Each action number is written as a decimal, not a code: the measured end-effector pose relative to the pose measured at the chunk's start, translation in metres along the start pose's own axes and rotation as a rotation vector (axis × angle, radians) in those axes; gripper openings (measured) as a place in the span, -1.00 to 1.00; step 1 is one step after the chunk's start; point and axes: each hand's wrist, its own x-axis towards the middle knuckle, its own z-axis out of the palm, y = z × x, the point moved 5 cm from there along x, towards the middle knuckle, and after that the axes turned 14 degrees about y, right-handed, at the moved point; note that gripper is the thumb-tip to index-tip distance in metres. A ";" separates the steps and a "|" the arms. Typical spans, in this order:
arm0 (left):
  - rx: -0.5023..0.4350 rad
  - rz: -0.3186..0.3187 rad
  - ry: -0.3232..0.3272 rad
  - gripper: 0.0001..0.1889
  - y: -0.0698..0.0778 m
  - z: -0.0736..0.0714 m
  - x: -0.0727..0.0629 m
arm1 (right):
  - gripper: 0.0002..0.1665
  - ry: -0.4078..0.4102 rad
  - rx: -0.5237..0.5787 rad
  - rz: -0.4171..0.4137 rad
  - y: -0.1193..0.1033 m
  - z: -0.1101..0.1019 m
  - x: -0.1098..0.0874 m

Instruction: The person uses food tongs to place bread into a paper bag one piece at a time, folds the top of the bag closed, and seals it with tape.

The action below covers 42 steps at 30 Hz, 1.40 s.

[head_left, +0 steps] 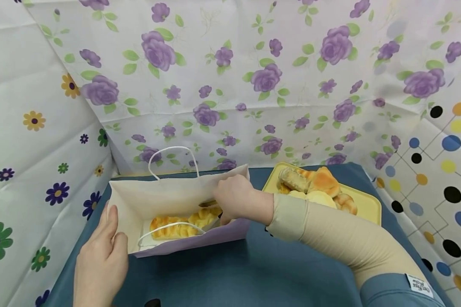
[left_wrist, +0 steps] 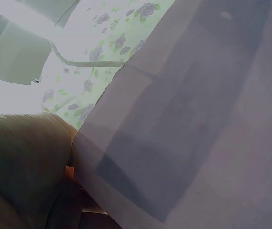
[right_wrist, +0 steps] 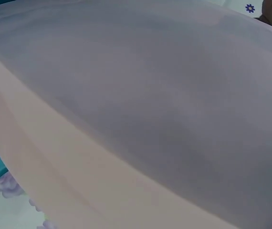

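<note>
My R hand (head_left: 236, 198) dips in the bag's (head_left: 132, 192) R end, grip hidden, can't tell; L hand's (head_left: 101, 260) fingers approx. straight on its L end; bread (head_left: 176, 231) runs lengthwise inside, L of my R fingers, R nearer.

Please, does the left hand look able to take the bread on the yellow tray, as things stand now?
Probably not directly: the left hand is at the left end of the paper bag, and the bag and right arm lie between it and the bread.
</note>
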 end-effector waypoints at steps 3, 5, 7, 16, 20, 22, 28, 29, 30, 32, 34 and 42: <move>-0.002 -0.002 0.003 -0.39 0.000 0.000 0.000 | -0.31 0.008 -0.001 -0.003 0.001 -0.002 0.001; -0.005 -0.002 0.007 -0.39 0.000 -0.001 0.000 | -0.30 0.011 0.010 -0.002 0.002 -0.004 0.001; -0.006 -0.003 0.011 -0.39 0.000 -0.001 0.000 | -0.28 0.012 0.024 -0.006 0.004 -0.007 0.001; 0.007 -0.006 0.014 -0.39 0.002 -0.001 0.000 | -0.31 0.047 0.063 -0.003 0.012 -0.023 -0.010; 0.013 0.002 0.021 -0.40 0.002 -0.001 0.001 | -0.32 0.082 0.070 -0.008 0.014 -0.030 -0.015; 0.012 0.004 0.025 -0.40 0.003 -0.002 0.002 | -0.29 0.080 0.084 -0.003 0.015 -0.034 -0.017; 0.022 -0.007 -0.001 -0.39 0.004 0.000 0.002 | -0.28 0.054 0.178 0.022 0.017 -0.040 -0.024; 0.023 -0.009 -0.006 -0.39 0.003 0.000 0.003 | -0.27 0.056 0.193 0.023 0.018 -0.042 -0.026; 0.024 -0.011 -0.009 -0.39 0.003 0.001 0.003 | -0.27 0.061 0.203 0.022 0.018 -0.043 -0.027; 0.029 -0.014 -0.013 -0.38 0.003 0.001 0.003 | -0.25 0.077 0.230 0.019 0.020 -0.045 -0.031; 0.031 -0.016 -0.014 -0.38 0.003 0.001 0.002 | -0.24 0.102 0.266 0.019 0.022 -0.047 -0.034; 0.024 -0.026 -0.009 -0.38 0.002 0.002 0.002 | -0.26 0.226 0.437 0.003 0.033 -0.050 -0.048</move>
